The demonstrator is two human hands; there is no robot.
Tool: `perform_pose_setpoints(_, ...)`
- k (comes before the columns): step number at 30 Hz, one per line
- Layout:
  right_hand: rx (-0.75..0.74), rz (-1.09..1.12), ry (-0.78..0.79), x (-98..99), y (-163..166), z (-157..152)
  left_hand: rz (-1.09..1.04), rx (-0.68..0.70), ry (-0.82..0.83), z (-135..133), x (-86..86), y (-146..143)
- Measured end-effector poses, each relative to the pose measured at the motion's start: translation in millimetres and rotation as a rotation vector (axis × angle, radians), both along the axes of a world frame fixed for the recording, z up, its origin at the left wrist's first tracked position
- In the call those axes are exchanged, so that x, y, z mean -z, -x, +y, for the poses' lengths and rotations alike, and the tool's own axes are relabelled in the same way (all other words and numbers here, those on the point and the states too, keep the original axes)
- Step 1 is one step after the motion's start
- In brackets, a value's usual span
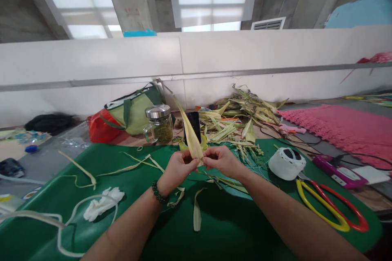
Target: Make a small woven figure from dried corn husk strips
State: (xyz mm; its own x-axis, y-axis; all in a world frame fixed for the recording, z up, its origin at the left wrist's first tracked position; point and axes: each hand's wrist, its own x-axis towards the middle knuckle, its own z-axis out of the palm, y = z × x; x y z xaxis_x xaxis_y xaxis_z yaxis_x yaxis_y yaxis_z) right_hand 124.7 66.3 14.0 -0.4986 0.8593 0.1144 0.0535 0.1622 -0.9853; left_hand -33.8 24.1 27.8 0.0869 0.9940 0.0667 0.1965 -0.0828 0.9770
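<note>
A long pale-yellow corn husk stands upright over the middle of the green mat, its narrow tip pointing up. At its wide lower end, my left hand pinches the left corner between thumb and fingers. On the other side my right hand pinches the right corner, close beside the left. Behind the husk a dark phone leans on a yellow holder, partly covered by the husk. Below the hands lies a loose husk strip. Thin husk strips are scattered to the left.
A heap of dried husks lies at the back. Left of it stand a lidded glass jar and a green bag. To the right are a white roll, large scissors and a purple power strip. A crumpled tissue lies left.
</note>
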Motion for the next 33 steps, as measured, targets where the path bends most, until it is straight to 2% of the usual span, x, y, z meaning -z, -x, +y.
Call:
perform_pose_setpoints(9, 0.016, 0.02, 0.007, 2.0, 1, -2, -0.047, -0.011, 0.025, 0, -0.7, 0)
perform_pose_setpoints(17, -0.001, -0.012, -0.038, 1.0, -1, -2, 0.009, -0.028, -0.022, 0, 2.4, 1)
perform_pose_setpoints(24, -0.001, -0.08, -0.186, 4.7, 0, -3, 0.012, -0.029, -0.052, -2, 4.5, -1)
perform_pose_setpoints(29, 0.062, -0.122, -0.343, 9.0, 2, -4, 0.046, -0.069, -0.123, -3, 6.4, -3)
perform_pose_setpoints(33, 0.078, -0.14, -0.377, 11.2, 3, -5, 0.071, -0.077, -0.16, -4, 5.9, -5)
